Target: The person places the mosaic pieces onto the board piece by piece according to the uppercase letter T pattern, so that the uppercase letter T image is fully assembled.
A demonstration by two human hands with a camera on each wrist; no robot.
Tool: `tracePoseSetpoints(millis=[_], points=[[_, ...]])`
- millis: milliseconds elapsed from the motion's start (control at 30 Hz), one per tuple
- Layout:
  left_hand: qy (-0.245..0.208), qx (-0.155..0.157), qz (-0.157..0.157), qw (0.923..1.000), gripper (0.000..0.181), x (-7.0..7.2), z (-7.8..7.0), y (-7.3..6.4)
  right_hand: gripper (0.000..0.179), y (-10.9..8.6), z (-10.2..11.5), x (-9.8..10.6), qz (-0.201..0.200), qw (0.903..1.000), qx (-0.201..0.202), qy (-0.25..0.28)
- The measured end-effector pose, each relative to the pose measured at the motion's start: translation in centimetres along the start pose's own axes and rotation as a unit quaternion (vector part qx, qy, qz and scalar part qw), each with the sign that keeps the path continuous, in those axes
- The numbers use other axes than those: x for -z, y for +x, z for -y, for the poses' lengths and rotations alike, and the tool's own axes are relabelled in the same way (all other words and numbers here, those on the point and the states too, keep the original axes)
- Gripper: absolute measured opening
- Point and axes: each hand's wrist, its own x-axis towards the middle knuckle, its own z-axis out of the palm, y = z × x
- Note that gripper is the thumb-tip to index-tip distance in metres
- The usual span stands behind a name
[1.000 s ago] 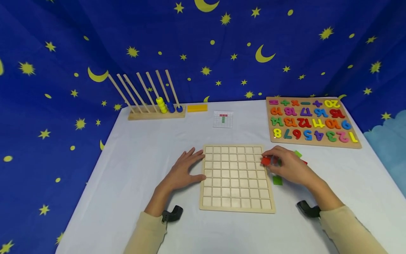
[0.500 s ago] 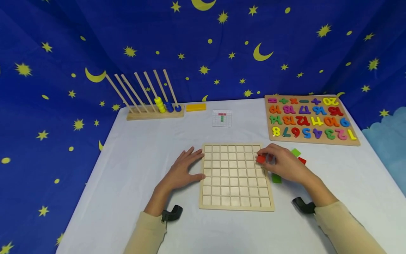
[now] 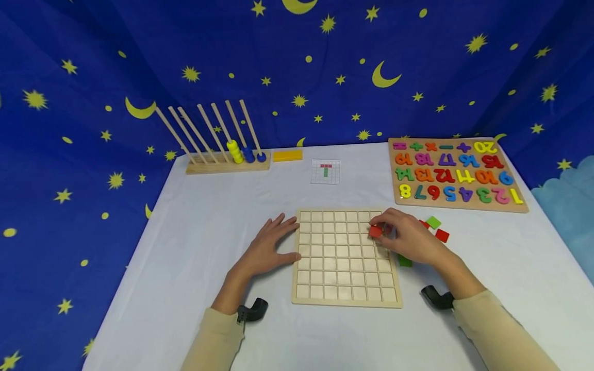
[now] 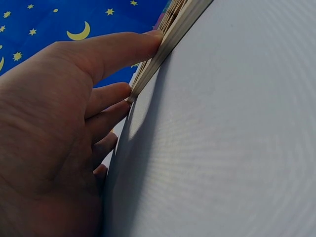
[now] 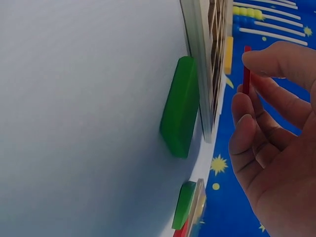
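Note:
A pale wooden grid board (image 3: 347, 304) lies flat in the middle of the white table, its square cells bare. Along its left edge rests my left hand (image 3: 266, 248), thumb and fingertips touching the side with the fingers spread; the left wrist view shows this contact at the board's edge (image 4: 170, 49). Over the right part of the board, my right hand (image 3: 412, 238) pinches a red square tile (image 3: 375, 232) between thumb and fingers. Seen edge-on in the right wrist view, this red tile (image 5: 247, 74) is held above the board.
Right of the board lie a green tile (image 3: 405, 261), a light green tile (image 3: 433, 222) and red tiles (image 3: 442, 235), partly hidden. Behind are a patterned card (image 3: 325, 175), a yellow block (image 3: 287, 155), a peg abacus (image 3: 227, 166) and a number puzzle (image 3: 459, 175).
My right hand has moved left with the red tile, from the board's right edge to over its right columns, uncovering red tiles behind it. The left hand stays put.

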Motion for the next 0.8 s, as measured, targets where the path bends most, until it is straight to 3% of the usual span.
tracePoseSetpoints(millis=[800], points=[[0.004,0.003,0.002,1.0000,0.079,0.1,-0.2,0.0,0.034,1.0,1.2,0.3,0.005,0.9999,0.007,-0.014]])
